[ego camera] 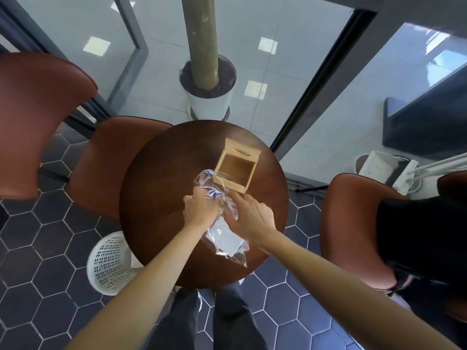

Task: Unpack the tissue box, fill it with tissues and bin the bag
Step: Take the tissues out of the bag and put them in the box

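A wooden tissue box [236, 168] stands open and empty on the round brown table [161, 193], its lid raised at the back. A crumpled clear plastic bag [209, 180] lies against the box's near left corner. My left hand [201, 209] grips this bag. A second clear pack holding white tissues [226, 239] lies near the table's front edge, under my wrists. My right hand [249, 214] rests on that plastic with its index finger stretched toward the box; how its other fingers hold is hidden.
A white perforated bin [108, 263] stands on the floor at the table's left front. Brown chairs [106, 162] flank the table left and right. A potted plant trunk in a white pot [208, 99] stands behind the table by the glass wall.
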